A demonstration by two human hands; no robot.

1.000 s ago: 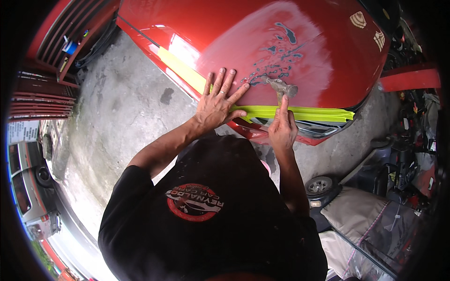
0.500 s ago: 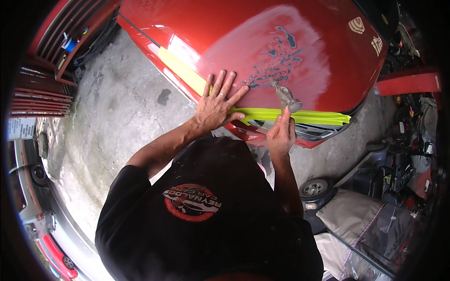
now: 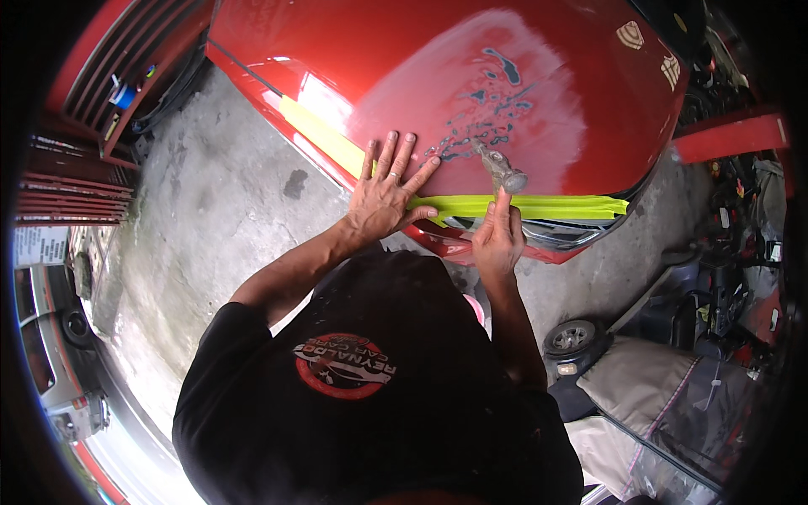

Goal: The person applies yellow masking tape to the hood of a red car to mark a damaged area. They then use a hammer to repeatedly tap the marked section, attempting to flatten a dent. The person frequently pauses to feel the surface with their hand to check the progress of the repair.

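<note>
My left hand lies flat with fingers spread on the front edge of a red car hood, a ring on one finger. Two strips of yellow-green masking tape run along the hood's edge, one on each side of that hand. My right hand is closed round a hammer, its worn metal head over the lower part of a dull sanded patch. Whether the head touches the panel I cannot tell. Dark bare spots are scattered through the patch.
Below the right tape strip is the headlight. Concrete floor spreads to the left. A red slatted gate stands at far left, and a small wheel with a grey cover lies at lower right.
The whole view has shifted slightly. Both hands and the hammer keep nearly the same places against the hood.
</note>
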